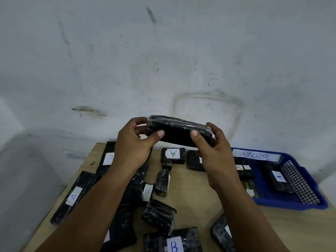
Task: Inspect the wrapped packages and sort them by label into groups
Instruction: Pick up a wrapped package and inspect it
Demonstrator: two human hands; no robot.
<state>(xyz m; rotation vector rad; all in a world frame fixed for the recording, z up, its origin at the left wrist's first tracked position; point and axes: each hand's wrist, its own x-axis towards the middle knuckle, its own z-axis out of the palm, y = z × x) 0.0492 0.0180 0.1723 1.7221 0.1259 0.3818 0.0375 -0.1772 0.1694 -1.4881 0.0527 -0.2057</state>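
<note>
Both hands hold one black plastic-wrapped package (179, 130) up in front of the wall, above the table. My left hand (133, 146) grips its left end, thumb on the near face. My right hand (216, 155) grips its right end the same way. No label shows on the side facing me. Below lie several black wrapped packages: a long one labelled A (73, 197) at the left, one labelled A (173, 155) at the back, a small one labelled B (147, 192) and a large one labelled B (173, 242) at the front.
A blue plastic basket (307, 202) tagged ABNORMAL stands at the right on the wooden table (189, 195); a package labelled A (279, 178) lies inside it. Unlabelled-looking packages (159, 216) sit mid-table. A stained white wall rises behind.
</note>
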